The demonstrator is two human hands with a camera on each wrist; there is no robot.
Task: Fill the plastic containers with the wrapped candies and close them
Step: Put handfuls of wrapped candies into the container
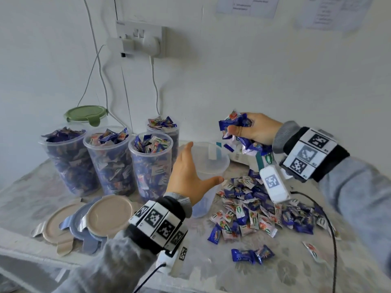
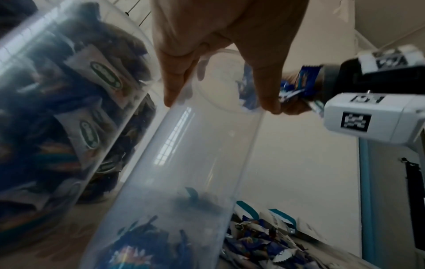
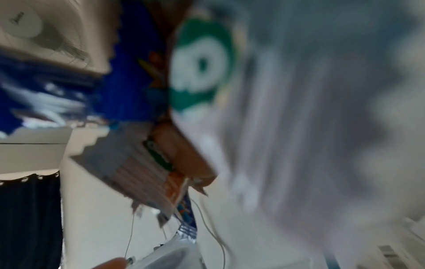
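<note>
Nearest the camera, a few wrapped candies (image 1: 251, 255) lay apart on the patterned surface (image 1: 275, 275), and at near left loose lids (image 1: 108, 215) were stacked overlapping. Beyond them a loose pile of candies (image 1: 254, 205) spread across the right side of the surface. The left hand (image 1: 186, 176) stood with its grip spread, fingers straight and thumb out, cupped against the near left wall of the nearly empty container (image 1: 208, 166); in the left wrist view the fingertips (image 2: 171, 94) touched its clear wall and only a few candies lay at its bottom. Above the container's far right rim, the right hand (image 1: 257, 131) held its grip curled tight round a handful of candies (image 1: 237, 125), with wrappers hanging below the fingers. The right wrist view was blurred, showing only wrappers close up. To the left stood four filled containers (image 1: 151, 166), open and heaped, and behind them a container with a green lid (image 1: 85, 114) against the wall.
</note>
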